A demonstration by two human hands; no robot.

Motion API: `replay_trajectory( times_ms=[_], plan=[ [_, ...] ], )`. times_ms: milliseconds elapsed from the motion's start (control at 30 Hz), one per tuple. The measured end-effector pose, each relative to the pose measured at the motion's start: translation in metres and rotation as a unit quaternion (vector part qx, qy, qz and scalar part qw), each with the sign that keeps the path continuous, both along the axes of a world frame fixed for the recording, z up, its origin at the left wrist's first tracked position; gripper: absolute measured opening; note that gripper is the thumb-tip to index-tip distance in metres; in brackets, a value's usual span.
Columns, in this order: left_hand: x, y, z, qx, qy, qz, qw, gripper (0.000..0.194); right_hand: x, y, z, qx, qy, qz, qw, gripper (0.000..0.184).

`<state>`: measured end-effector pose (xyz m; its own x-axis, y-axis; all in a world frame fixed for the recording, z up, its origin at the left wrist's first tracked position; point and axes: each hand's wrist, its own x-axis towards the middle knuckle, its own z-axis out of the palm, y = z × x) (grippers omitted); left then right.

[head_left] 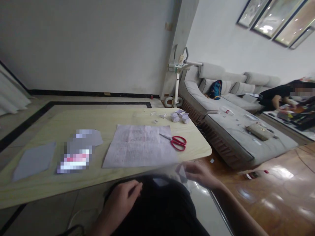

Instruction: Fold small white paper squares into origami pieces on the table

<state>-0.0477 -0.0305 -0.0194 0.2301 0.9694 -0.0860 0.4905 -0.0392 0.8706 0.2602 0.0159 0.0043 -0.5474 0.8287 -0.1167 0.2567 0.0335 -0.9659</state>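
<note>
Close to my body, my left hand (123, 198) is above my dark clothing, its fingers curled in toward the thumb and no object showing between them. My right hand (200, 173), somewhat blurred, pinches a small white piece of paper (182, 174) just off the table's near edge. Beyond it lies a pair of scissors with red handles (178, 143), blades pointing left across a large creased printed sheet (140, 154). Several small folded paper shapes (175, 117) sit at the table's far right corner, with paper scraps (156, 121) beside them.
On the left of the pale wooden table (98, 178) are a blank paper sheet (35, 160) and a pixelated item (76, 160) by another paper. A grey sofa (236, 137) stands to the right, holding a bag (261, 131). Another person (273, 96) leans over a low table.
</note>
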Motion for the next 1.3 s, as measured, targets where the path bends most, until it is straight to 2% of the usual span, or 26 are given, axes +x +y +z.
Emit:
replay_trajectory(
  times_ms=[67, 133, 267, 433, 533, 700, 833, 933, 1100, 1300],
  plan=[
    [0.011, 0.0, -0.016, 0.017, 0.041, -0.015, 0.999, 0.021, -0.004, -0.01, -0.006, 0.048, -0.037, -0.014, 0.998, 0.021],
    [0.027, 0.004, -0.025, 0.016, 0.065, -0.04, 0.997, 0.029, -0.014, -0.016, -0.01, 0.08, -0.057, -0.025, 0.995, 0.014],
    [0.043, 0.014, -0.026, 0.005, 0.1, -0.088, 0.991, 0.035, -0.031, -0.021, -0.018, 0.069, -0.05, -0.001, 0.996, 0.011],
    [0.039, 0.022, -0.025, -0.011, 0.152, -0.052, 0.987, 0.032, -0.036, -0.019, -0.029, 0.045, -0.042, -0.013, 0.998, 0.015],
    [0.039, 0.023, -0.024, -0.018, 0.153, -0.055, 0.986, 0.031, -0.04, -0.02, -0.028, 0.031, -0.043, -0.032, 0.998, 0.017],
    [0.044, 0.022, -0.015, -0.029, 0.104, -0.036, 0.994, 0.022, -0.051, -0.028, -0.018, 0.017, -0.069, -0.045, 0.996, 0.017],
    [0.044, 0.017, -0.004, -0.036, 0.027, 0.002, 0.999, 0.019, -0.055, -0.035, -0.012, 0.042, -0.074, -0.091, 0.992, 0.017],
    [0.043, 0.011, 0.002, -0.03, -0.044, 0.026, 0.998, 0.02, -0.059, -0.039, -0.001, 0.062, -0.056, -0.093, 0.992, 0.015],
    [0.043, 0.009, 0.009, -0.022, -0.128, 0.08, 0.988, 0.022, -0.07, -0.045, 0.016, 0.171, -0.045, -0.085, 0.981, 0.014],
    [0.041, 0.015, 0.017, 0.004, -0.202, 0.13, 0.971, 0.024, -0.083, -0.039, 0.016, 0.305, -0.038, -0.097, 0.947, 0.022]
  ],
)
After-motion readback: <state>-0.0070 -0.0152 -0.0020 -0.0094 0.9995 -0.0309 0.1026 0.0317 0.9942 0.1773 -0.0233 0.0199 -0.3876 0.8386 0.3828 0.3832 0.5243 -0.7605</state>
